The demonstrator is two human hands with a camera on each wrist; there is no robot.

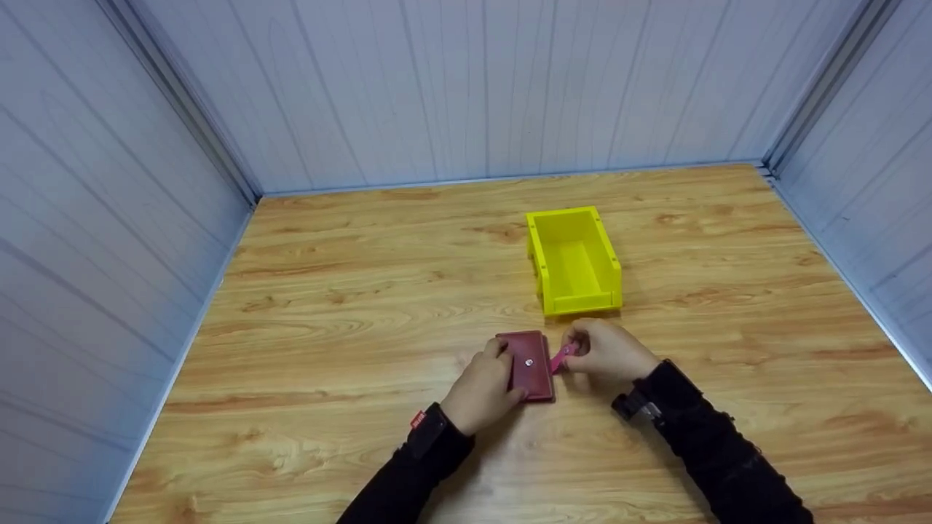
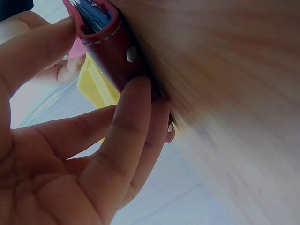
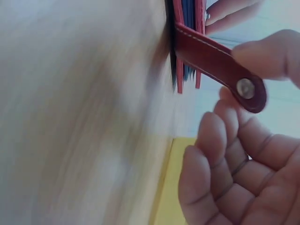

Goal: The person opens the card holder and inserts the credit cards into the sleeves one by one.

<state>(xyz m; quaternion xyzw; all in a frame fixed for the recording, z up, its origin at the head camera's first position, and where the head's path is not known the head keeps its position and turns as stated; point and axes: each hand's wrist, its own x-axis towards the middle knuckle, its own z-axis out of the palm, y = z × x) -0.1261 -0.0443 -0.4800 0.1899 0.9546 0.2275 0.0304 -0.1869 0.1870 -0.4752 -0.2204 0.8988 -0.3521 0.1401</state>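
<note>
A dark red card holder (image 1: 533,367) with white stitching and a metal snap lies on the table in the head view. My left hand (image 1: 482,387) grips it from its left side, thumb at the near end and fingers along the far part. Dark card sleeves (image 2: 96,18) show inside its end in the left wrist view. On the right, my right hand (image 1: 606,351) pinches the closing strap (image 3: 211,56) between thumb and fingers. The strap is unfastened and stands out from the holder's edge, its round snap (image 3: 245,88) showing near the tip.
A yellow open-front bin (image 1: 575,262) stands just beyond the card holder and the right hand, with nothing in it. Pale panel walls (image 1: 451,94) border the wood-grain table (image 1: 349,306) at the back and both sides.
</note>
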